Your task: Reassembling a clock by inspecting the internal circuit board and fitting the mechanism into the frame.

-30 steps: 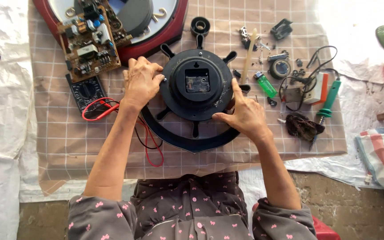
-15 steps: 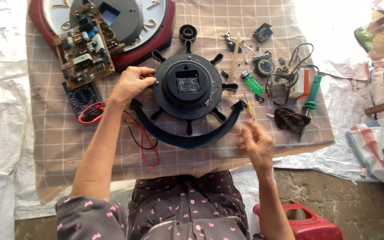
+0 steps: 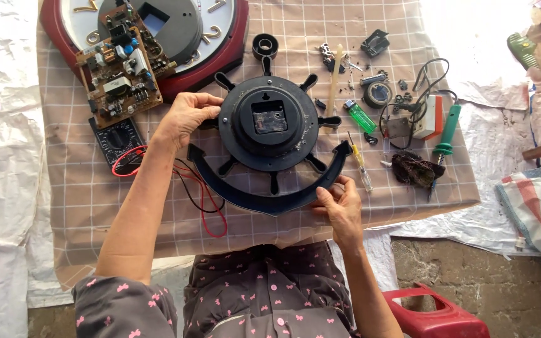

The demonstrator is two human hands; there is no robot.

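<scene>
A black clock shaped like a ship's wheel (image 3: 269, 122) lies back side up on the checked cloth (image 3: 82, 206). Its square movement sits in the middle of the back. A curved black arc (image 3: 252, 197) runs under the wheel's lower half. My left hand (image 3: 183, 116) grips the wheel's left rim beside a spoke. My right hand (image 3: 339, 203) holds the lower right end of the arc, fingers curled over its edge. A small yellow screwdriver (image 3: 359, 164) lies just right of that hand.
At the back left are a red-rimmed wall clock (image 3: 220, 56), a circuit board (image 3: 117, 69) and a multimeter (image 3: 117, 138) with red and black leads (image 3: 211, 206). To the right lie a green lighter (image 3: 361, 116), a green-handled soldering iron (image 3: 449, 128), a dark cloth (image 3: 414, 169) and small parts. A red stool (image 3: 436, 310) is near my right side.
My right hand left the wheel's right rim, drew back toward my body, and now grips the arc's lower right end. My left hand stayed on the left rim.
</scene>
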